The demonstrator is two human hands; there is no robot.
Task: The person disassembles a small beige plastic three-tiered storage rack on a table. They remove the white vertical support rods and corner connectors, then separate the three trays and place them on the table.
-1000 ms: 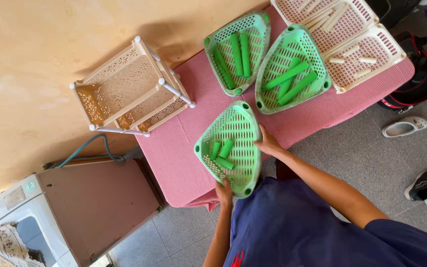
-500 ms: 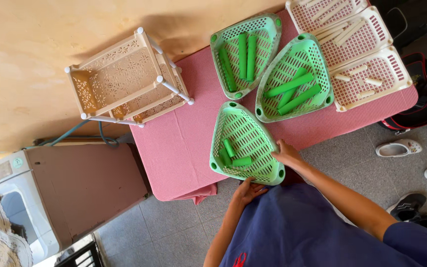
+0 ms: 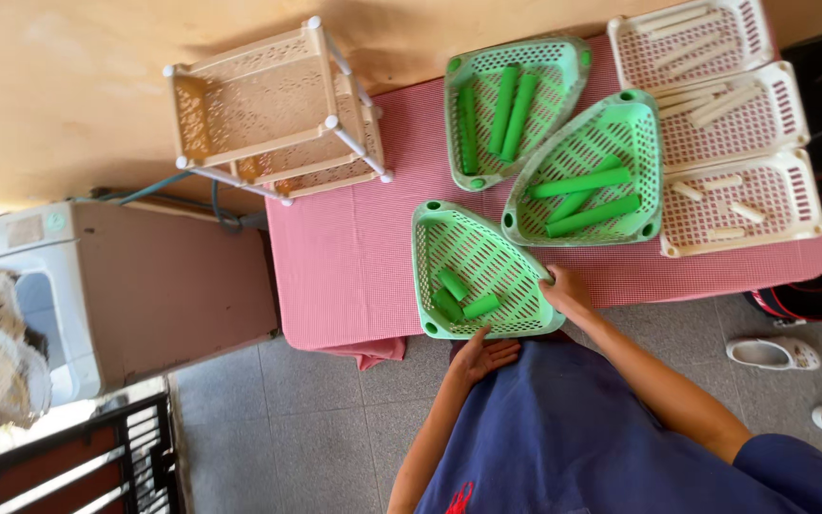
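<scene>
Pink table, three green trays, three cream trays, two hands

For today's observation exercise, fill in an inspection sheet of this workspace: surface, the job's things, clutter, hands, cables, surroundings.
Surface: table under a red checked cloth.
Job's things: near green tray with three short green tubes; two more green trays with long green tubes.
Clutter: three beige trays holding beige tubes; assembled beige rack lying on its side.
Hands: left hand at the near tray's front edge, right hand on its right corner.
Cables: green hose behind the rack.
Surroundings: white appliance, tiled floor, shoes, yellow wall.
</scene>
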